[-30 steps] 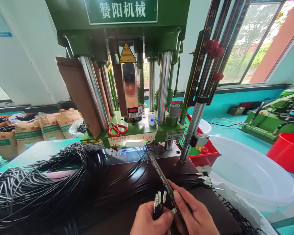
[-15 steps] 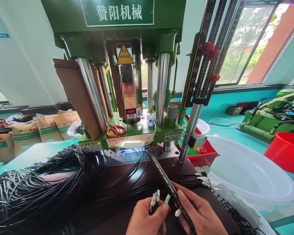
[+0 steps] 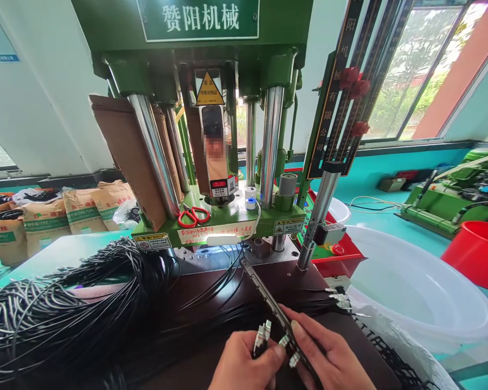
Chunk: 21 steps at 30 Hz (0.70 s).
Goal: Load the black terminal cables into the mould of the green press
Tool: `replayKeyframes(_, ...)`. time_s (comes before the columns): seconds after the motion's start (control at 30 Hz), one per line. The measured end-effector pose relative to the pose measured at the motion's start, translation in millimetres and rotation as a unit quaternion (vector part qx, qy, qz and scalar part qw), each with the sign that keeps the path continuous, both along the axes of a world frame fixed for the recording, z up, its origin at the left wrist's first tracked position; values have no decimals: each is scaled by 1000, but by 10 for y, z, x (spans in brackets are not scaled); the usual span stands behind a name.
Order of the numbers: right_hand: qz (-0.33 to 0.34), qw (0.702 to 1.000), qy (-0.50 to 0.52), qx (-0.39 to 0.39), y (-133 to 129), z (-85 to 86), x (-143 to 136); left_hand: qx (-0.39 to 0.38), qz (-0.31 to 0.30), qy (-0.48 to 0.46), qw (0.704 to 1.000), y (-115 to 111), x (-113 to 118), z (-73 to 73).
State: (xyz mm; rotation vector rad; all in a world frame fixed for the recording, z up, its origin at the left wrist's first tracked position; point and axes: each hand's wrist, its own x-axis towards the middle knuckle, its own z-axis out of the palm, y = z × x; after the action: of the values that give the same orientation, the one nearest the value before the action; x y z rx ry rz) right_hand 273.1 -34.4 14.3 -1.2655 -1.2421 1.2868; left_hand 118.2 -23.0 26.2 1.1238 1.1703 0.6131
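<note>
Terminal-tipped wires (image 3: 261, 336) pinched in left hand (image 3: 244, 363), right hand (image 3: 329, 360) gripping metal strip (image 3: 268, 300)

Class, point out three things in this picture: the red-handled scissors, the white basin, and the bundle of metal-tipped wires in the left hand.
Red-handled scissors (image 3: 193, 216), head view, on the handle loops.
White basin (image 3: 477, 303), head view, on the right rim.
Metal-tipped wires (image 3: 262, 332), head view, on the metal tips above the left hand (image 3: 244, 365).
</note>
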Motion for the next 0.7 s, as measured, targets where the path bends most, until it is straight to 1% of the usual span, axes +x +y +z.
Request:
replayKeyframes(0.07,-5,999,-34,26,-2,3,4,-3,-5,4,1000,2,-8,-6)
replayKeyframes(0.1,-1,999,-35,20,-5,6,4,-5,-5,8,1000,4,-18,-5)
replayKeyframes(0.17,9,1000,1,-19,-17,20,2,-5,9,-5,1000,10,-56,2)
replayKeyframes(0.23,5,998,43,-54,-34,52,7,-20,43,-74,996,14,-114,18)
replayKeyframes(0.3,-4,996,62,-69,-54,94,20,-60,89,-162,981,12,-173,34)
replayKeyframes(0.37,3,994,65,-86,-69,127,35,-91,113,-203,968,3,-205,39)
replayKeyframes(0.43,30,993,65,-90,-74,132,45,-73,99,-185,975,-6,-196,27)
replayKeyframes(0.53,50,994,57,-77,-69,98,54,-26,53,-127,990,-6,-131,-20)
replayKeyframes(0.6,50,994,55,-74,-63,75,57,-23,42,-99,994,5,-88,-58)
replayKeyframes(0.7,59,994,50,-71,-50,74,58,-29,32,-82,996,23,-59,-98)
